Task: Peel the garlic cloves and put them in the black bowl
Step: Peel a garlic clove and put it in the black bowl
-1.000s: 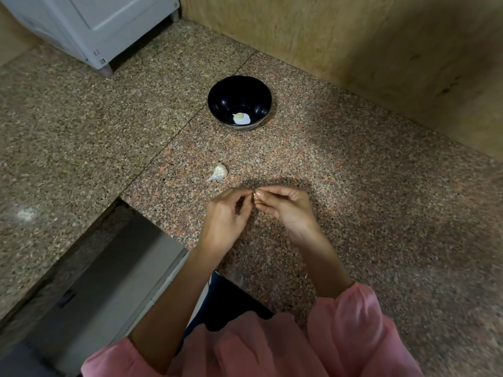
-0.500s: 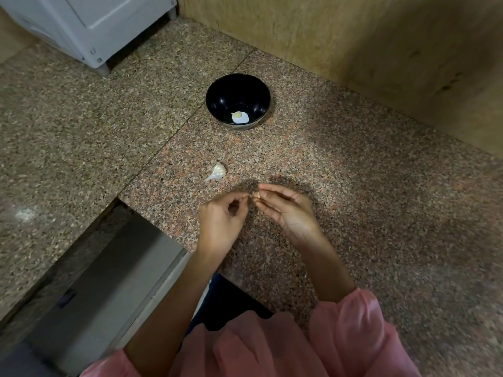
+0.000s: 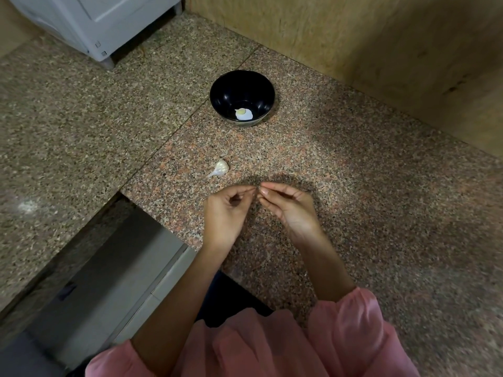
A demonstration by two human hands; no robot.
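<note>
Black bowl (image 3: pixel 242 97) holds one peeled clove (image 3: pixel 243 114); left hand (image 3: pixel 226 213) and right hand (image 3: pixel 292 210) fingertips pinched together, item between them too small to tell.

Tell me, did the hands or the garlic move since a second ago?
Hardly. The left hand and right hand keep their fingertips together above the counter, pinching something too small to make out. The garlic still lies on the counter near the hands, and the black bowl still holds one white piece.
</note>
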